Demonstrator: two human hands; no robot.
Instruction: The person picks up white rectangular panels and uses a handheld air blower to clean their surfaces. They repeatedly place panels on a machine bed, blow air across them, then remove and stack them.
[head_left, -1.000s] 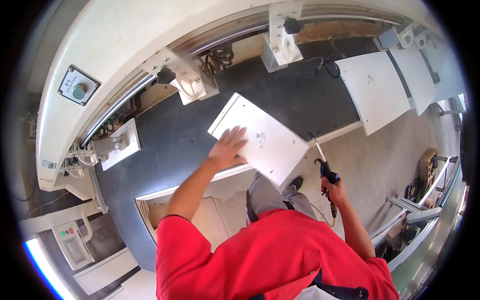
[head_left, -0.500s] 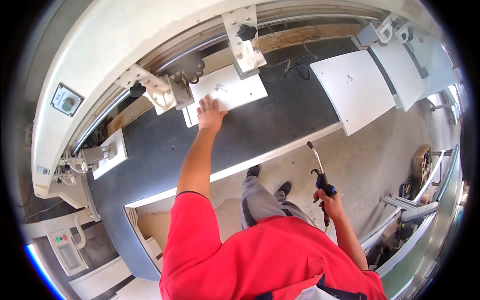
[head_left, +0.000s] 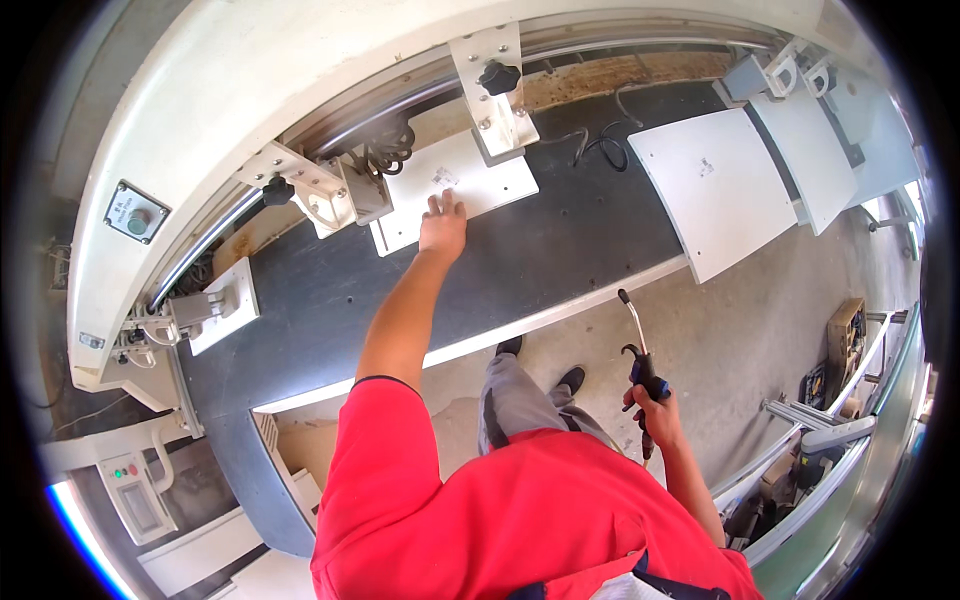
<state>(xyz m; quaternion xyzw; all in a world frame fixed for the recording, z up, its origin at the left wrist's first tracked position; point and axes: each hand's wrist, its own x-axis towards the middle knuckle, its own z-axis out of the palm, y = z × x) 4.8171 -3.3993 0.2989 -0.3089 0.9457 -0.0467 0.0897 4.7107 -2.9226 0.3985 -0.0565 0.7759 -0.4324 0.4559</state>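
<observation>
My left hand (head_left: 442,225) is stretched far forward, fingers flat on a white rectangular panel (head_left: 455,190) that lies at the back of the dark machine bed (head_left: 560,250), under two white clamp brackets with black knobs (head_left: 498,85). My right hand (head_left: 652,408) hangs low at my side, closed around a black-handled air blow gun (head_left: 640,345) with its metal nozzle pointing up. My red shirt fills the lower part of the view.
More white panels (head_left: 715,190) lie in a row on the bed to the right. A curved white machine housing (head_left: 250,90) with a button box (head_left: 135,212) runs along the back. A control box (head_left: 135,490) sits lower left; metal racks (head_left: 820,430) stand lower right on the concrete floor.
My left hand has pushed the white panel from the bed's front edge to the back, under the clamp brackets. My right hand stays low with the blow gun.
</observation>
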